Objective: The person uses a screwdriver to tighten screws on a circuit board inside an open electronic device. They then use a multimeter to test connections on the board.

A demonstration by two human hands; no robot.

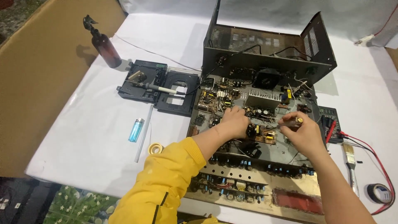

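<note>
Left hand [234, 120] pressed flat on the boards [224, 101], holding nothing; right hand [300, 130] closed round a screwdriver [292, 121] mid-chassis [290, 153], near the tabletop's front edge. A slip could gouge components or snag wires.

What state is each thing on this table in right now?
Amplifier case: open, circuit boards exposed.
Left hand: resting on the boards.
Right hand: gripping a screwdriver over the boards.
Spray bottle: upright, capped.
Disc drive: lying dismantled.
Lighter: lying flat, unlit.
Brush: lying flat.
Black tape: lying flat.
</note>
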